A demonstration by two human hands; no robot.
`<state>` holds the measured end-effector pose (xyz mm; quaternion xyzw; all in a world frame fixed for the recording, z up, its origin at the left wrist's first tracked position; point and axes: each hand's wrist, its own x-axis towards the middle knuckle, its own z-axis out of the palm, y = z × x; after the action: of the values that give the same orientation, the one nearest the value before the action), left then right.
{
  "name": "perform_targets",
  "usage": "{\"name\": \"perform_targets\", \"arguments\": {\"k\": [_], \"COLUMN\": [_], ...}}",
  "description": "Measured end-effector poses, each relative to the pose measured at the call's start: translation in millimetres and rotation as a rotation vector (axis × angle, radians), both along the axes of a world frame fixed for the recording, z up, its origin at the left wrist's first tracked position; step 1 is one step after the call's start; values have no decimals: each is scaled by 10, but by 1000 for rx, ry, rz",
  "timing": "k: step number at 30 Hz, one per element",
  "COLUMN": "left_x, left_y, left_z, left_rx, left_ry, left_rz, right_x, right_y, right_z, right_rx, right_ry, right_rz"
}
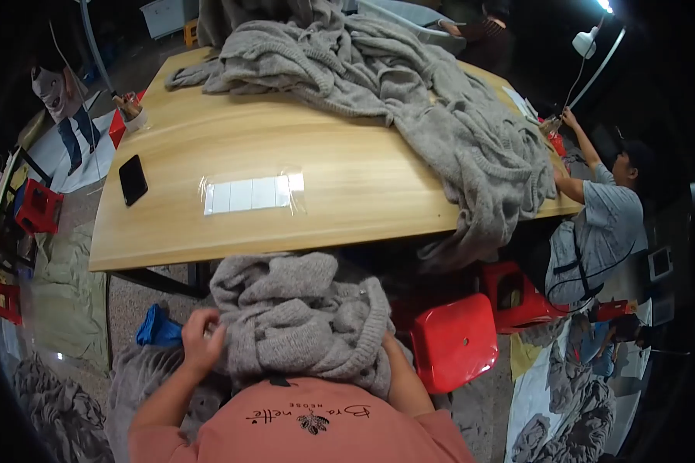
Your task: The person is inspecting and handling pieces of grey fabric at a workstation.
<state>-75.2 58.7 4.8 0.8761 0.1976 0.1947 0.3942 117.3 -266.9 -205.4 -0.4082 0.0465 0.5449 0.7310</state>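
A heap of grey-brown knitwear (297, 324), with a ribbed band along its right side, is bunched in my lap against the table's near edge. At its left side is my left hand (202, 341), fingers curved and thumb apart, with nothing visible between them. My right forearm (405, 378) reaches to the right side of the heap; the hand itself is hidden behind or under the knit. Across the table lies a large pile of similar grey knit garments (386, 77), which hangs over the near right edge.
On the wooden table (324, 170) are a black phone (133, 180) and white labels taped down (251, 194). A red stool (455, 343) stands at my right, near a seated person (606, 231). A blue bag (159, 327) and more knitwear (54, 409) lie at left.
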Motion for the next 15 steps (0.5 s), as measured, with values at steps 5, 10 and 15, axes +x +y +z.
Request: {"name": "perform_targets", "arguments": {"k": [5,10,15], "left_x": [-869,-510,212], "left_y": [-174,-245,274], "left_z": [-700,-500,-492], "left_rx": [493,732,-539], "left_ry": [-21,-99,123], "left_rz": [-246,-174,-128], "right_x": [104,94,48], "right_y": [41,175,223], "right_z": [109,639,1016], "right_rx": [-365,-100,104], "right_ry": [-1051,-653,-154], "right_rz": [-85,-259,-395]}}
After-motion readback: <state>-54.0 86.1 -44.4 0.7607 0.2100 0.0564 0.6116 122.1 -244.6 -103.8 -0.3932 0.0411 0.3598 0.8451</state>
